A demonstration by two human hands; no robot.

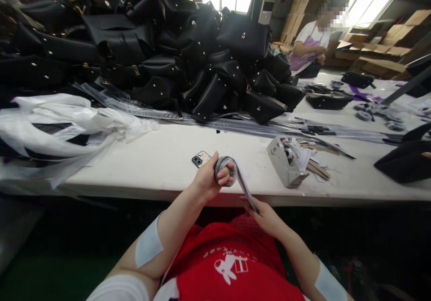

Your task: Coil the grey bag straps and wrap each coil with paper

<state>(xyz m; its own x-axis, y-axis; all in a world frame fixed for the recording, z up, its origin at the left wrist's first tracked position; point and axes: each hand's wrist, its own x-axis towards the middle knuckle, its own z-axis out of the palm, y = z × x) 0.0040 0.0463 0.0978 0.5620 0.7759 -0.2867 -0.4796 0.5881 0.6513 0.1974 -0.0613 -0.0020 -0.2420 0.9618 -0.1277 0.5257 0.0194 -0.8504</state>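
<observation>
My left hand (213,178) is closed around a grey coiled strap roll (228,170), held just above the near edge of the white table (161,157). The loose end of the strap (245,188) runs down and right into my right hand (266,215), which pinches it below the table edge, over my red apron (232,265). A phone (200,158) lies on the table just left of my left hand. A grey tape dispenser (285,161) stands to the right of the roll.
A big heap of black handbags (188,54) fills the far side of the table. Clear plastic bags (57,121) lie at the left. Another person (311,45) works at the far right, by cardboard boxes (377,45). A black bag (404,161) sits at the right edge.
</observation>
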